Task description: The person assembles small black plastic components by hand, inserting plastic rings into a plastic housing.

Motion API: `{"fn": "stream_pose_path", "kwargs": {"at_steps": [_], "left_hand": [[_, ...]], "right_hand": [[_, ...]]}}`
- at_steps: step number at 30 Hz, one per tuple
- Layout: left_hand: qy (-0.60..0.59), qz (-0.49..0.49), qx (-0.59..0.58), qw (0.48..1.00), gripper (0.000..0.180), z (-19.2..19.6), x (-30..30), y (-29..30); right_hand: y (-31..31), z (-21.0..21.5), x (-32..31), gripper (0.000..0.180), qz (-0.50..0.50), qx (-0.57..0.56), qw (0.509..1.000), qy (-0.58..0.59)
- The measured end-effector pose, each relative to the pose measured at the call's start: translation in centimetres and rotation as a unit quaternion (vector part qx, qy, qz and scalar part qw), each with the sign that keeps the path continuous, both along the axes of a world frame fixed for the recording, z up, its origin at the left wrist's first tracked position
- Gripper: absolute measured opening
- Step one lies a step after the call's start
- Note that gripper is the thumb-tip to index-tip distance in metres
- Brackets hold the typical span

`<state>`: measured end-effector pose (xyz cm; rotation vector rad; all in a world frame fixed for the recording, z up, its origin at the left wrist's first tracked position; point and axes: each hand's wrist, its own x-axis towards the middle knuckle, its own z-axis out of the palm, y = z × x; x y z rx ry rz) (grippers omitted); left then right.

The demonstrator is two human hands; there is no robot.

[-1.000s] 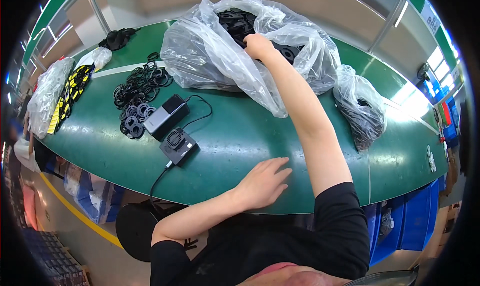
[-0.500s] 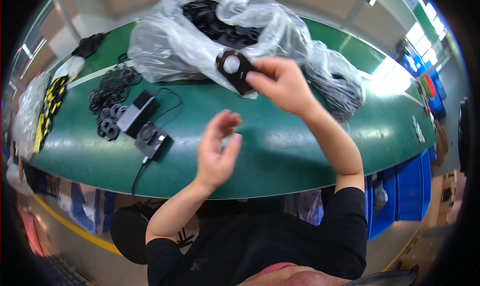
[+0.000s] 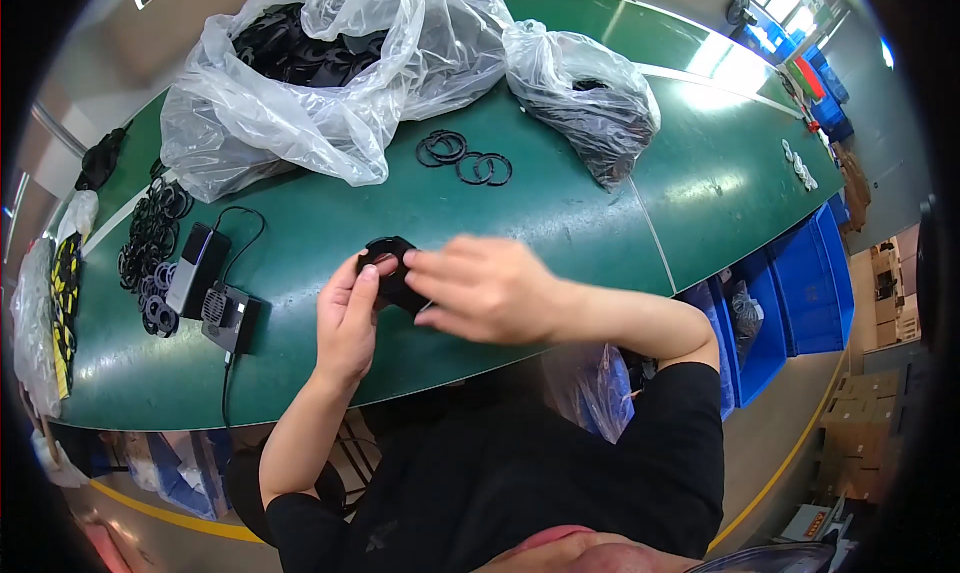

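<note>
Green fills most of the view as a broad worktable (image 3: 545, 223), on which a big clear plastic bag (image 3: 300, 123) slumps with its mouth open, crammed with black parts (image 3: 295, 58); its crumpled front wall stands between the person's hands and those contents. Right of the big bag and nearer the person, below the table's edge, is a blue bin (image 3: 815, 273). Just right of the big bag leans a smaller clear bag (image 3: 600, 113) of dark pieces. A heap of dark rings (image 3: 150, 233) lies by the big bag's left end, and nearer the person than that bag are a grey-and-black block (image 3: 195, 273) and a low black unit (image 3: 228, 318). Just in front of its right end lie a few loose rings (image 3: 465, 148). On the person's side of the big bag, well apart from it, the right hand (image 3: 495, 293), motion-blurred, has its fingertips at the held piece, how tightly I cannot tell; the left hand (image 3: 345, 328) pinches that flat black part (image 3: 397, 291), a round opening through it, between thumb and fingers.
</note>
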<state>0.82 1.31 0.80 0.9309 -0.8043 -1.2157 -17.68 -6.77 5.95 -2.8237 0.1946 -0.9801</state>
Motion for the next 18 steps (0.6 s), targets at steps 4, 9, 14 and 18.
{"fn": "stream_pose_path", "kwargs": {"at_steps": [4,9,14,18], "left_hand": [[0.003,0.019,0.045,0.999,0.026,-0.1,0.8,0.4],[-0.022,-0.049,0.091,0.994,0.019,0.7,0.0,0.0],[-0.013,-0.061,0.095,0.994,0.019,0.6,0.2,0.1],[-0.015,-0.068,0.115,0.991,0.020,0.8,0.4,0.2]], "right_hand": [[-10.3,1.5,-2.1,0.012,-0.144,-0.004,0.979,-0.143],[-25.4,1.7,-10.5,0.019,-0.459,0.091,0.883,0.044],[-30.8,-1.7,-10.9,0.021,-0.519,0.081,0.805,0.277],[-30.8,-1.7,-9.7,0.026,-0.598,0.066,0.756,0.257]]}}
